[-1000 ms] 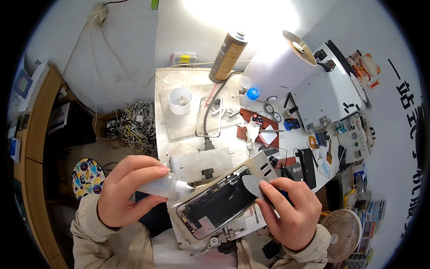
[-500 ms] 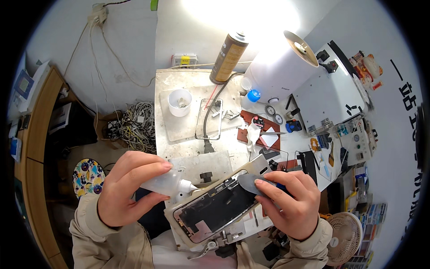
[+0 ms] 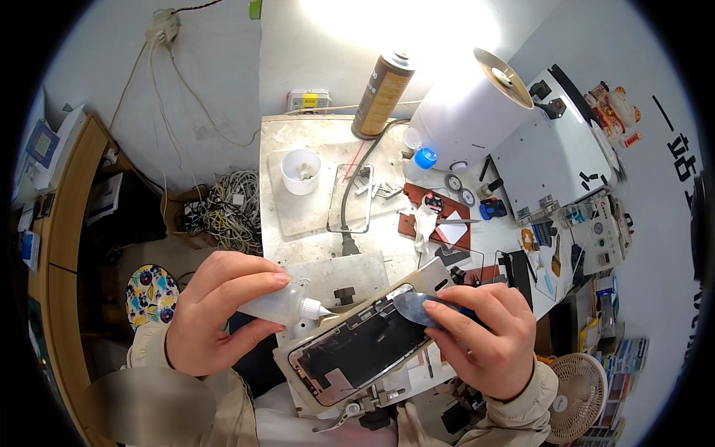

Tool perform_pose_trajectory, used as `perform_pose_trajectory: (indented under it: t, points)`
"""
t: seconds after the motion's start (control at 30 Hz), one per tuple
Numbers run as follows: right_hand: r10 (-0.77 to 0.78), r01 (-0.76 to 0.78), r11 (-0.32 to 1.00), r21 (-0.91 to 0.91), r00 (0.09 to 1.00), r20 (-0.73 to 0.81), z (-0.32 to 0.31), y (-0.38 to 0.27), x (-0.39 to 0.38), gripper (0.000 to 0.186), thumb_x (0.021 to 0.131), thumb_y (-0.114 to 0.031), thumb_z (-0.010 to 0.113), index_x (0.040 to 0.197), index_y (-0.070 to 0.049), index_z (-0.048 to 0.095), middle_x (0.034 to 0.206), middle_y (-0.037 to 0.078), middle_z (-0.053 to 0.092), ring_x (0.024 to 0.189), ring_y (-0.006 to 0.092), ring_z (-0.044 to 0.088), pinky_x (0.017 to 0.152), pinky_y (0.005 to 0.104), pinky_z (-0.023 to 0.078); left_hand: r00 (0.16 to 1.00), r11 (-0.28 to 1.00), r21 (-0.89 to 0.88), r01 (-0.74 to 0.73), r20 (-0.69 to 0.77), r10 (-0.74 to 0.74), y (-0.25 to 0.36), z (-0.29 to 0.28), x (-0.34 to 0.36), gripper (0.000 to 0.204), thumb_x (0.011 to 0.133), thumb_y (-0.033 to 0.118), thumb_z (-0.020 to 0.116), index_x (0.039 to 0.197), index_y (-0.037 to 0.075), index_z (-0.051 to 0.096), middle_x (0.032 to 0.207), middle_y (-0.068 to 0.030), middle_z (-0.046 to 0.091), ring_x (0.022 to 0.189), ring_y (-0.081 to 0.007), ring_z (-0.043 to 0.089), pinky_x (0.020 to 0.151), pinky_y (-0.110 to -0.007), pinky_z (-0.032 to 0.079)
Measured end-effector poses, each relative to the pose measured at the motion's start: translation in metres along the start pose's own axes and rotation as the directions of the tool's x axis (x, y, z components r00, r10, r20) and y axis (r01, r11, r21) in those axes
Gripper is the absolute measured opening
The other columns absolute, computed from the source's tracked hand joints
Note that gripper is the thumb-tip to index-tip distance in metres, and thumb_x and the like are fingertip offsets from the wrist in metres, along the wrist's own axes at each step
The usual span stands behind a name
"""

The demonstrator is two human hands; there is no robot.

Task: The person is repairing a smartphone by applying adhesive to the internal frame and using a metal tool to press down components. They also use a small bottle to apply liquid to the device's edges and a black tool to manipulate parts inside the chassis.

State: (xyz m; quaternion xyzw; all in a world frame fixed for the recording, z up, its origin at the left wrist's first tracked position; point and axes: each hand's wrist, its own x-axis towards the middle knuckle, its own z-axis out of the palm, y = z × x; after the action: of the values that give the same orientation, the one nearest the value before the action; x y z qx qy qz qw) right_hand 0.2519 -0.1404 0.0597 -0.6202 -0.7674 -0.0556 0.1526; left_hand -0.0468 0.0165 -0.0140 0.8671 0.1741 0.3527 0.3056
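Note:
My left hand (image 3: pixel 223 313) is closed around a translucent squeeze bottle (image 3: pixel 277 304) lying on its side. The bottle's white nozzle points right, at the upper long edge of a phone screen assembly (image 3: pixel 350 350) with its dark inner side up. That screen lies tilted on a pale plate held by a metal clamp (image 3: pixel 361 408) at the table's front edge. In my right hand (image 3: pixel 484 335) is a thin metal pry blade (image 3: pixel 414 307) with a rounded tip and a blue handle mostly hidden by my fingers. Its tip lies over the screen's upper right part.
Beyond the screen are a white cup (image 3: pixel 301 173), a spray can (image 3: pixel 382 93), a thin phone frame (image 3: pixel 350 197) crossed by a black cable, and a blue-capped bottle (image 3: pixel 424 159). A red-brown mat (image 3: pixel 447 223) bears tweezers. A white cylindrical appliance (image 3: pixel 469 112) stands at the back.
The whole view has shifted slightly. The pry blade's face now catches more light, its angle a little different. Both hands keep their hold, and the nozzle stays by the screen's edge.

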Motion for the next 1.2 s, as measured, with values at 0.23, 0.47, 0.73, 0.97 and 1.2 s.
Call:
perform_pose_trajectory:
  t: [0.23, 0.47, 0.73, 0.97, 1.2]
  points:
    - [-0.005, 0.005, 1.0, 0.023, 1.0, 0.017, 0.001, 0.002, 0.001, 0.041, 0.069, -0.009, 0.09, 0.109, -0.012, 0.081, 0.111, 0.005, 0.075, 0.089, 0.0269, 0.068, 0.076, 0.0402, 0.052, 1.0, 1.0, -0.013, 0.001, 0.004, -0.001, 0.001, 0.001, 0.007, 0.056, 0.081, 0.008, 0.089, 0.134, 0.004, 0.069, 0.126, -0.0142, 0.068, 0.111, -0.0313, 0.066, 0.092, -0.041, 0.053]
    - [-0.031, 0.03, 0.999, 0.026, 1.0, 0.004, 0.003, 0.005, 0.0, 0.033, 0.078, -0.015, 0.086, 0.11, -0.01, 0.08, 0.109, 0.001, 0.073, 0.09, 0.0225, 0.067, 0.073, 0.0361, 0.05, 0.994, 0.998, 0.012, -0.069, 0.08, 0.068, 0.005, 0.005, 0.033, 0.053, 0.083, 0.006, 0.086, 0.134, 0.002, 0.07, 0.128, -0.0156, 0.065, 0.11, -0.0309, 0.065, 0.094, -0.04, 0.053]
    - [-0.03, 0.029, 0.997, 0.069, 1.0, 0.004, 0.005, 0.007, -0.001, 0.033, 0.078, -0.014, 0.086, 0.11, -0.01, 0.079, 0.109, 0.002, 0.073, 0.089, 0.023, 0.067, 0.073, 0.0365, 0.051, 0.98, 0.987, 0.032, -0.159, 0.128, 0.154, 0.006, 0.015, 0.054, 0.049, 0.082, 0.005, 0.083, 0.13, 0.005, 0.072, 0.124, -0.0115, 0.066, 0.109, -0.0323, 0.063, 0.094, -0.043, 0.052]
    - [-0.032, 0.033, 0.997, 0.073, 0.999, -0.006, 0.004, 0.008, -0.001, 0.034, 0.078, -0.015, 0.087, 0.111, -0.01, 0.079, 0.11, 0.001, 0.073, 0.089, 0.0226, 0.067, 0.073, 0.0367, 0.051, 0.969, 0.975, 0.08, -0.205, 0.157, 0.191, 0.014, 0.021, 0.061, 0.046, 0.082, 0.008, 0.082, 0.127, 0.006, 0.072, 0.122, -0.0106, 0.066, 0.109, -0.0319, 0.063, 0.092, -0.043, 0.053]
    - [-0.037, 0.038, 0.996, 0.081, 0.999, -0.01, 0.003, 0.008, -0.001, 0.035, 0.077, -0.014, 0.087, 0.111, -0.01, 0.079, 0.11, 0.001, 0.073, 0.09, 0.0226, 0.067, 0.074, 0.0364, 0.051, 0.967, 0.97, 0.125, -0.21, 0.175, 0.187, 0.019, 0.021, 0.063, 0.047, 0.082, 0.009, 0.083, 0.127, 0.006, 0.072, 0.122, -0.0107, 0.066, 0.108, -0.0319, 0.063, 0.092, -0.043, 0.054]
